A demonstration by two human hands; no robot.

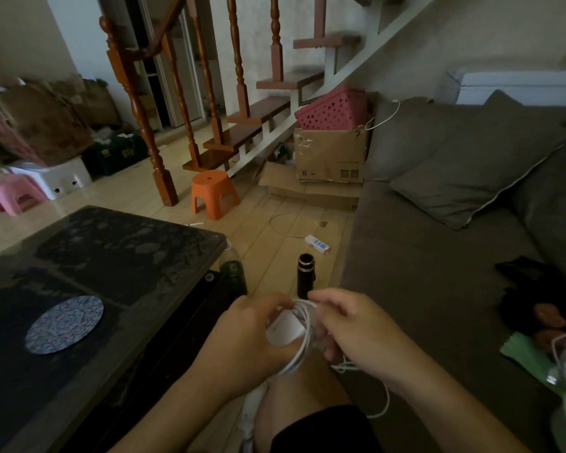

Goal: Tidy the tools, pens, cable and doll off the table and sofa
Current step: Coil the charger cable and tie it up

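My left hand (249,335) holds a white charger block with its white cable (303,346) looped around it, just above my knee. My right hand (350,325) pinches the cable at the top of the loops, fingertips touching the left hand. A loose end of the cable hangs down to the right of my knee. On the sofa (415,263) at the right lies a doll (543,317) with black hair and a green dress. The dark glass-topped table (111,256) is at the left.
A round patterned coaster (64,324) lies on the table. A black flask (305,276) and a green bottle (234,276) stand on the floor between table and sofa. Farther off are a white power strip (317,244), an orange stool (213,193), cardboard boxes and the wooden stairs.
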